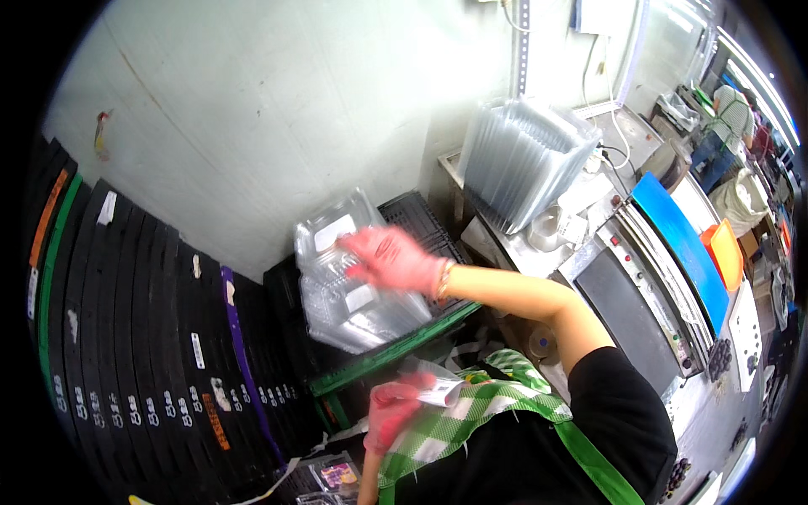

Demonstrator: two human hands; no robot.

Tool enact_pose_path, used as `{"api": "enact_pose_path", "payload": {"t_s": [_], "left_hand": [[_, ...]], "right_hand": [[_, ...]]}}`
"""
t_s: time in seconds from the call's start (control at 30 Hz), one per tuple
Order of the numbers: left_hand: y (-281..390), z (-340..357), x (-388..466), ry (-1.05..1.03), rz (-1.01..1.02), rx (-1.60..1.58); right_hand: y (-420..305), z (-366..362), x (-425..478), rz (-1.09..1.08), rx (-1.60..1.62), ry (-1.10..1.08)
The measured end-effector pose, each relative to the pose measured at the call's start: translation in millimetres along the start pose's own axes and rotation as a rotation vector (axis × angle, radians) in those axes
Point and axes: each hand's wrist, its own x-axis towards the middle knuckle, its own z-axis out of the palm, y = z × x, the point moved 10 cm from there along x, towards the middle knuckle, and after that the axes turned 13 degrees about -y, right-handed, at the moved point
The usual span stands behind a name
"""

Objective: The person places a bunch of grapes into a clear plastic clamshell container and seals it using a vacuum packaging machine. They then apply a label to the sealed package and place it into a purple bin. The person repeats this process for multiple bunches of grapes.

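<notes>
My right hand [394, 259], in a pink glove, is over clear plastic clamshell containers [366, 315]. Its thumb and forefinger are apart, and the forefinger is at the edge of a white label [334, 233] on an upper lid; whether it presses on the label cannot be told. A second white label shows lower on the containers. These lie on black crates [416, 221] with a green crate rim [394, 353] in front. Close to my green checked apron [435, 429], my left hand [394, 410], gloved in pink and blurred, grips a curled strip of labels [442, 391].
Tall stacks of black crates [145, 303] fill the left side. At the right, a metal table holds nested clear containers [524, 158], a tape roll [548, 228] and a wrapping machine [631, 315]. Dark grapes [719, 360] lie beyond it. A person [726, 126] stands far back.
</notes>
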Motion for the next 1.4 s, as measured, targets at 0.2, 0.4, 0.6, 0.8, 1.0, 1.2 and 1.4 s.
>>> {"api": "enact_pose_path", "payload": {"t_s": [0.2,0.4,0.6,0.8,1.0,1.2,1.4], "left_hand": [[20.4,12.1,26.5,-0.004,0.075,0.281],[14.7,24.6,38.1,-0.145,-0.018,0.288],[23.4,50.8,41.5,-0.192,-0.078,0.308],[11.0,41.6,42.0,-0.121,-0.184,0.265],[11.2,47.1,49.1,-0.206,-0.149,0.283],[4.1,37.7,43.8,-0.226,-0.217,0.273],[18.7,13.5,38.6,-0.057,0.009,0.39]], "right_hand": [[212.4,-176.7,-88.5,0.966,-0.632,0.174],[293.9,-155.0,-129.6,1.097,0.048,-0.213],[324.6,-127.3,-124.1,0.8,-0.596,-0.708],[293.3,-155.8,-134.8,1.086,0.233,-0.09],[316.4,-134.9,-104.9,0.778,-0.555,-0.603],[307.3,-164.0,-129.5,1.203,-0.389,-0.285],[260.2,-213.5,-108.3,1.099,-0.505,-0.029]]}}
